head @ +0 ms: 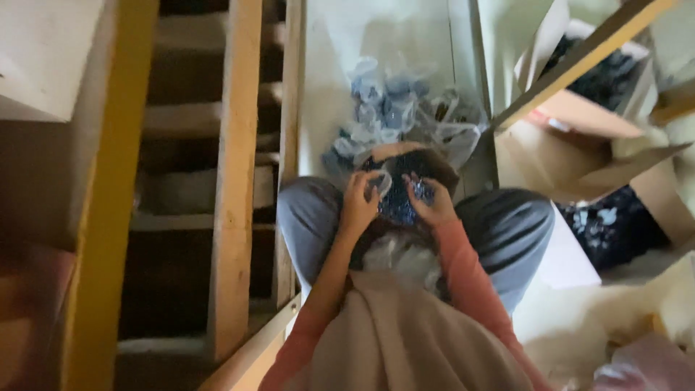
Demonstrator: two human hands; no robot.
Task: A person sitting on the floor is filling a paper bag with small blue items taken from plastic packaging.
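Both hands over the lap: left hand [360,203] pinching a small clear bag [381,184], right hand [428,200] fingers curled on dark beads [400,206]. Filled bags [394,108] already piled ahead on the floor, plenty of beads left.

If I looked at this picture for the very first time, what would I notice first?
Probably the two hands in the middle: the left hand and right hand are busy with small dark blue pieces over the person's lap. Just beyond them lies a heap of clear plastic bags with more blue bits inside. On the left, big wooden beams run up the picture, and open cardboard boxes sit on the right.
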